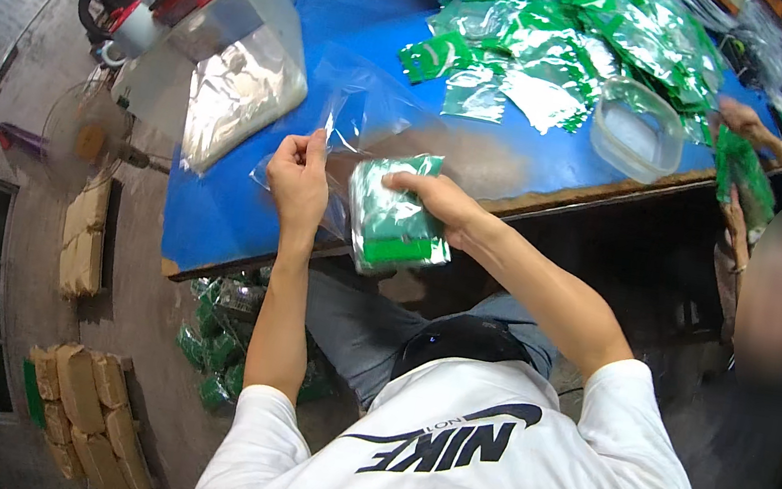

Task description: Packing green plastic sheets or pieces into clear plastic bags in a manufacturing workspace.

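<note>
"Hands first: what is each grip doing?"

"Fingertips of the left grip (300, 178) are together, pinched on a clear bag (362, 99) that spreads loosely over the blue desk (211, 233). The right grip (443, 202) is clamped on a stack of green packets (384, 223), thumb across the top; the fingers beneath are mostly hidden."

"Where exactly is that stack?"

"At the near edge of the desk, seemingly held up in the air, just right of the left wrist. I can't tell whether the film next to it passes under the packets or only lies alongside."

"How would you handle it well?"

"I'd press the thumb flat and evenly, since slick packets would probably slide over one another if squeezed at a corner. Squaring the sides would help too; the lower side looks slightly uneven."

"And the bag?"

"A light pinch near its edge, with the film drawn smooth rather than bunched. Thin plastic like that likely clings and folds back on itself."

"Anything nearby to watch?"

"The heap of green packets (562, 47) and the clear tub (634, 137) sit farther back, well apart from both grips, so there seems to be working room. A co-worker's hand (741, 120) is over at the right, by a green bundle (746, 181), so I'd tuck the right elbow in."
</note>
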`<act>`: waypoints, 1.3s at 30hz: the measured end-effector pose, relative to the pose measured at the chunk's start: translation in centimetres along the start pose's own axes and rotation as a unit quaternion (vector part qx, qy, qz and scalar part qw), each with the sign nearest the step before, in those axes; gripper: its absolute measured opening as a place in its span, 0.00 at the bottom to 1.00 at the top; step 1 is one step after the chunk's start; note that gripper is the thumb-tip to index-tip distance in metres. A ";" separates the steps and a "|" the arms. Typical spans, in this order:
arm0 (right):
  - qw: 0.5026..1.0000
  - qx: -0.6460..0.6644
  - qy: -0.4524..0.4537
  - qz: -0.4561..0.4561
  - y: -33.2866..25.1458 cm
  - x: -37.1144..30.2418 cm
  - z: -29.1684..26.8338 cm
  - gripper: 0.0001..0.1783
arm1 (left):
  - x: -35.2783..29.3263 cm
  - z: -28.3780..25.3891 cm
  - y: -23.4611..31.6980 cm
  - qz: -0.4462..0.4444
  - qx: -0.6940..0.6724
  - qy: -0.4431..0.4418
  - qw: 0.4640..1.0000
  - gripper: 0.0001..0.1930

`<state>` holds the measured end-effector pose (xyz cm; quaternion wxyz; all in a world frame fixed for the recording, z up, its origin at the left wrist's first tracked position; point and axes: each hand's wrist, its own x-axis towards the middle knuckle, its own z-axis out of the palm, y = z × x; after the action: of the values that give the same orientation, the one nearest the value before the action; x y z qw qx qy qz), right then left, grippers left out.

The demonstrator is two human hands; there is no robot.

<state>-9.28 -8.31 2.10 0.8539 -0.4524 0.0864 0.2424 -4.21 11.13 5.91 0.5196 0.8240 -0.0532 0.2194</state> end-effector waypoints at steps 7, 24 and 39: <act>0.994 0.097 0.012 -0.046 -1.7 3.0 -2.4 0.19 | -5.2 2.5 6.2 -0.014 -0.062 -0.082 0.995 0.12; 0.908 -0.378 0.020 -0.181 -6.4 -4.2 1.6 0.19 | 8.3 8.2 12.7 0.439 0.270 -0.449 0.730 0.15; 0.845 -0.473 -0.093 -0.230 1.3 1.3 1.3 0.26 | -0.5 10.2 13.4 0.528 0.146 -0.484 0.683 0.07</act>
<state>-8.93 -6.21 1.41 0.5715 -0.7838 -0.2254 0.0912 -5.74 -3.99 13.13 0.0928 0.7166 -0.6905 0.0329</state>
